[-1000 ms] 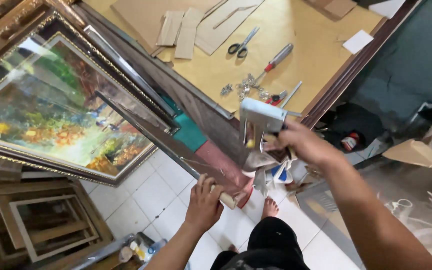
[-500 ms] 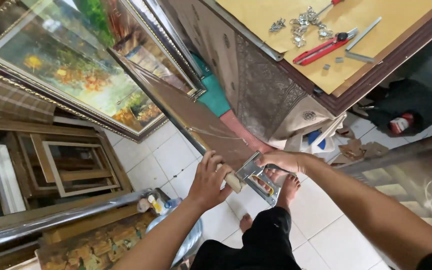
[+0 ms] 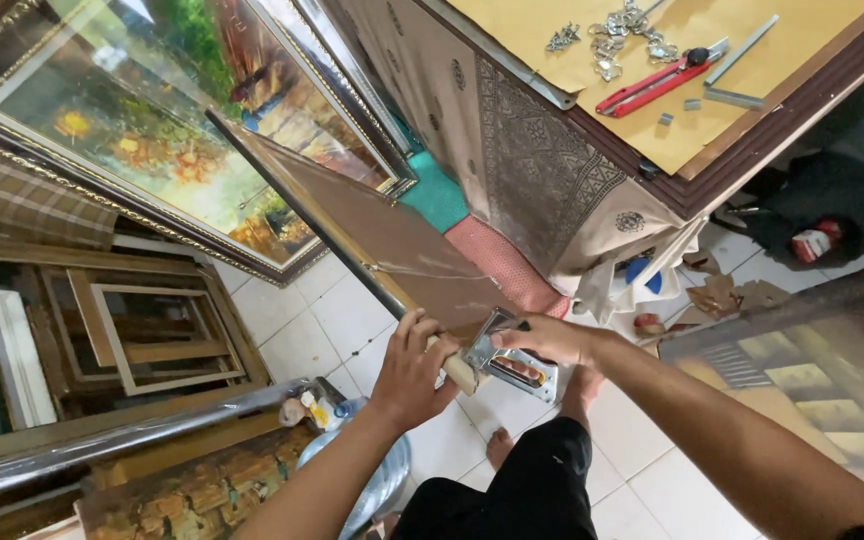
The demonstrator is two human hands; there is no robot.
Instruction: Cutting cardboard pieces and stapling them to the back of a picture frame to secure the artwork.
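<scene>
A picture frame (image 3: 372,235) with a brown backing board stands on edge in front of me, its near corner at my hands. My left hand (image 3: 410,368) grips that corner from the left, fingers over the frame's edge. My right hand (image 3: 549,342) holds a silver staple gun (image 3: 512,366) pressed against the same corner, just right of my left hand. My bare feet and black trousers show below on the white tiled floor.
A cloth-draped worktable (image 3: 712,150) at upper right carries a red utility knife (image 3: 652,85), metal hangers (image 3: 612,40) and staple strips. A large gilt-framed painting (image 3: 152,140) leans at left, empty wooden frames (image 3: 142,325) below it, a plastic-wrapped roll (image 3: 122,445) at lower left.
The view has shifted left and down. My right hand brought the staple gun from above the table edge down to the frame's near corner; my left hand stayed on that corner.
</scene>
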